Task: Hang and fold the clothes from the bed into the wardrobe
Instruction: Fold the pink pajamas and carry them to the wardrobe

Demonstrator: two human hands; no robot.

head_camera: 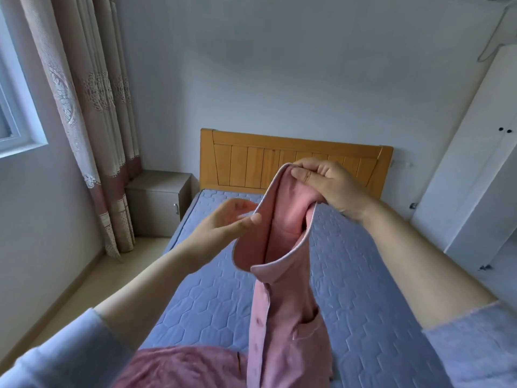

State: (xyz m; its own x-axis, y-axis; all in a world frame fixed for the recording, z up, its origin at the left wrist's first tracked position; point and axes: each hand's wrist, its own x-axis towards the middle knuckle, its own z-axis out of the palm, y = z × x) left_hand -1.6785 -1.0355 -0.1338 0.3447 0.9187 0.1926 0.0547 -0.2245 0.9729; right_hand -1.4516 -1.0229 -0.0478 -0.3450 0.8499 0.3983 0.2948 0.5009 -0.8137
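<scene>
A pink collared shirt (pixel 282 317) with a chest pocket hangs over the bed (pixel 363 289), which has a blue quilted cover. My right hand (pixel 327 186) grips the shirt's collar at its top and holds the shirt up. My left hand (pixel 229 219) is beside the collar with fingers relaxed, its thumb tip touching the collar's left edge. A second pink garment (pixel 181 365) lies bunched at the bed's near edge. The white wardrobe (pixel 481 163) stands at the right with its doors closed.
A wooden headboard (pixel 296 161) backs onto the far wall. A grey bedside cabinet (pixel 158 203) stands left of the bed, below patterned curtains (pixel 95 107) and a window. Pale floor runs along the bed's left side.
</scene>
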